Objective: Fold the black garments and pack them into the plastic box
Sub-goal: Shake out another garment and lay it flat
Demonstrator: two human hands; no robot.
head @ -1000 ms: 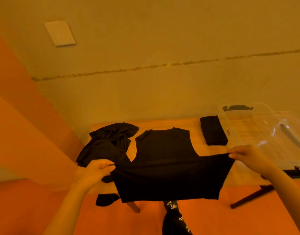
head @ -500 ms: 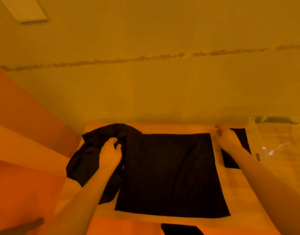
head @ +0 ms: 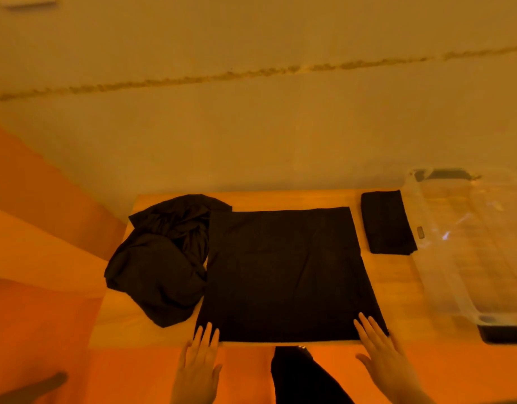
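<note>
A black garment lies folded in half and flat in the middle of the wooden table. My left hand lies flat with straight fingers at its near left corner. My right hand lies flat with straight fingers on its near right corner. A crumpled heap of black garments sits left of it, touching its edge. A small folded black garment lies at the far right, beside the clear plastic box, which looks empty.
The table's near edge runs just under my fingertips. The box has dark handles at its far and near ends. A wall stands right behind the table. My dark trouser leg shows below the table edge.
My hands folded the garment's near half away over the far half, laid it on the table, then drew back to its near corners, now flat and holding nothing.
</note>
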